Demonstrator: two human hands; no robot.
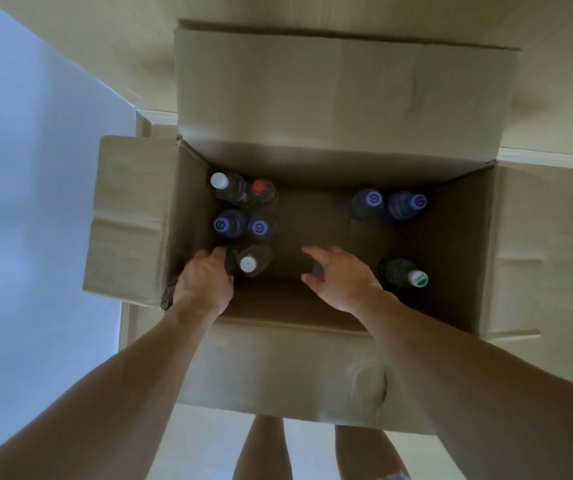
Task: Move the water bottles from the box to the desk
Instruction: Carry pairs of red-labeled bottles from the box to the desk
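The big brown cardboard box [312,358] stands open below me, its flaps folded outward so I can reach straight down to the bottom. The table where the bottles must go is not something I can pick out from here, so all of the work looks to be ahead.

The clear plastic water bottles stand upright on the box floor in groups, caps up, which makes each neck easy to take from above. Along the left wall sit a white-capped bottle [224,185] and a red-capped bottle [261,188], then two blue-capped bottles [227,223] just beside each other, then another white-capped one [252,262] nearest me. At the far right stand two more blue-capped bottles [369,202], touching or nearly so, and near the right front a green-and-white-capped bottle [404,273] stands alone.

My left hand [205,278] is down in the left front corner, fingers curled round something dark beside the near white cap; I judge this to be a bottle, though my hand hides it, so I cannot tell for sure what that grip holds. My right hand [338,275] hangs over the bare middle of the floor, its grip wide and holding nothing, thumb and fingers spread as if ready for a neck.
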